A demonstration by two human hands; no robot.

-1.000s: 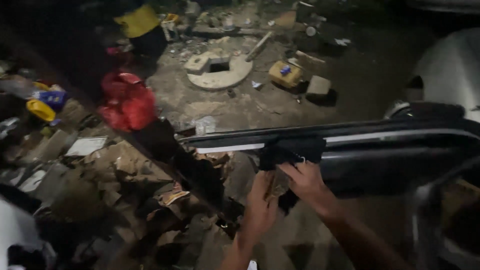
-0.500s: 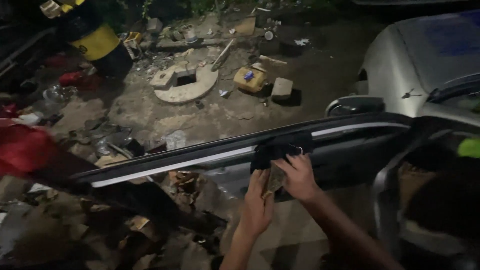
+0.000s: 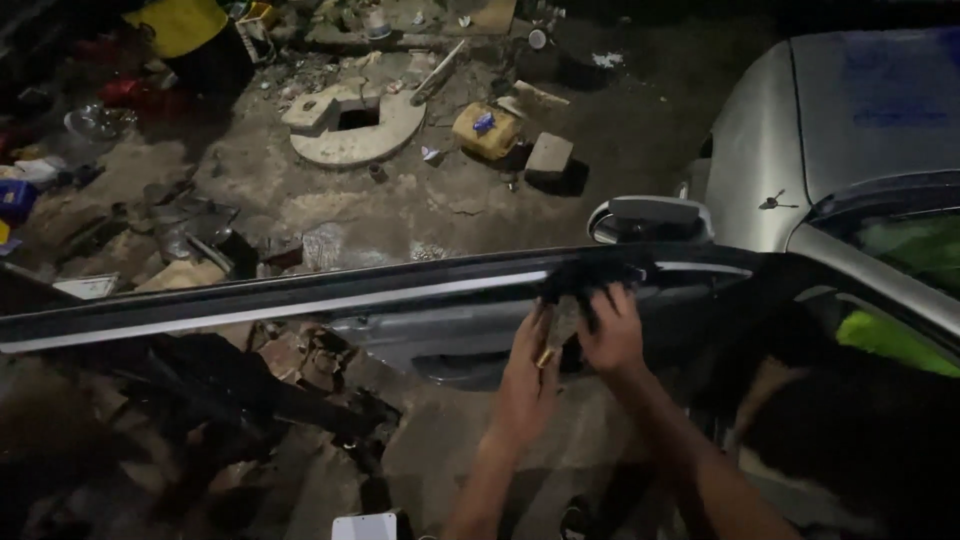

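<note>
An open car door (image 3: 300, 300) with a pale trim strip runs across the view, seen from above. Both my hands are raised to its inner side, just below the side mirror (image 3: 650, 218). My left hand (image 3: 525, 385) rests against the door panel with a small yellowish piece (image 3: 545, 357) held at its fingers. My right hand (image 3: 612, 335) curls its fingers over a dark part (image 3: 575, 285) at the door's top edge. What lies under the hands is dark and hard to make out.
A silver car body (image 3: 770, 150) stands at the right. On the dirt ground beyond the door lie a round concrete slab (image 3: 355, 125), a yellow jerrycan (image 3: 487, 130), a concrete block (image 3: 548, 155) and scattered debris (image 3: 190, 240). A person in yellow (image 3: 180, 25) is at the top left.
The view has swung so the door and my hands sit further right and the silver car shows. Both hands stay at the same spot on the door.
</note>
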